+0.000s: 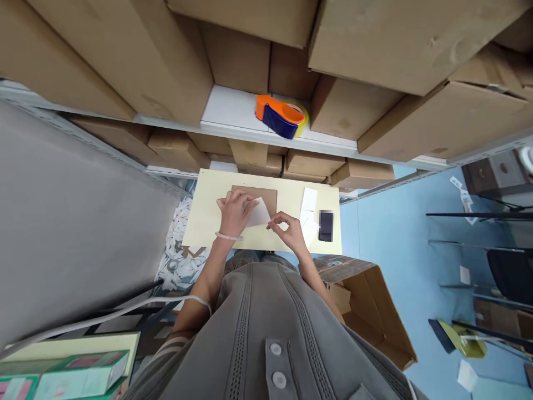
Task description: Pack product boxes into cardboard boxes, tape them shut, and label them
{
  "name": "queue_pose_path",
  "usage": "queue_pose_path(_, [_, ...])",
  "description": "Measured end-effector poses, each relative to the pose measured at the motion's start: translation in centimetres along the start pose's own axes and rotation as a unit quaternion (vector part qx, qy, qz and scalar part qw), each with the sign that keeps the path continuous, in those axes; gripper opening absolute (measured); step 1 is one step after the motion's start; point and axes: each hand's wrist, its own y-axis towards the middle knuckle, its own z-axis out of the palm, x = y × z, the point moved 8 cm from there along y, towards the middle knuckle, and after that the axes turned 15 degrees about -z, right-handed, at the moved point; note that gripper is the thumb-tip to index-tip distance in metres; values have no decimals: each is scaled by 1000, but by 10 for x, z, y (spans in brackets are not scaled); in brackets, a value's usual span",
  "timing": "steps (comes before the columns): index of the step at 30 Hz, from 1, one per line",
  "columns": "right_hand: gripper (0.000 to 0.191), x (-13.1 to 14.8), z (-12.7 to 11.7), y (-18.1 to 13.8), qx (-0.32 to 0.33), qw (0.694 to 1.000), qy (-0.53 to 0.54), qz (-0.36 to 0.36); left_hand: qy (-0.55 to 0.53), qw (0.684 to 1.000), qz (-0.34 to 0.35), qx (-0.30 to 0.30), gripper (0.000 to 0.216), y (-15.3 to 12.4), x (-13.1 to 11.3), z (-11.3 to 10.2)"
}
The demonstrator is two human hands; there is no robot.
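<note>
A white square of paper, perhaps a label (259, 214), is held up between my two hands above the pale yellow table (204, 216). The fingers of my left hand (235, 214) are closed on its upper left part. At its lower right corner, my right hand (290, 232) pinches the paper between thumb and forefinger. Beneath and behind the paper lies a flat brown cardboard piece (270, 199), partly covered by my left hand. Right of my right hand are white paper strips (308, 203) and a dark phone-like object (326, 226), its upper part blurred out.
A shelf (233, 108) above the table bears cardboard boxes (353, 105) and an orange and blue tape dispenser (283, 115). An open carton (375, 311) stands on the floor at right. Paper scraps (179, 250) are heaped left of the table. A white cable (125, 305) crosses my left arm.
</note>
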Motion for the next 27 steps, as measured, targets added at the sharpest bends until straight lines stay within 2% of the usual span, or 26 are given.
queue_pose_path(5, [16,8,33,7,-8,994,107,38,-27,997,-21,-68,31,-19,18,-42])
queue_pose_path(11, [16,21,54,16,-30,989,141,29,-8,996,60,-70,23,-51,14,-63])
queue_pose_path(20, [12,46,72,33,-4,997,67,-39,-14,994,76,-74,23,-51,16,-82])
queue_pose_path(27, [14,64,87,48,25,995,-20,-92,-12,991,68,-117,20,-52,27,-99])
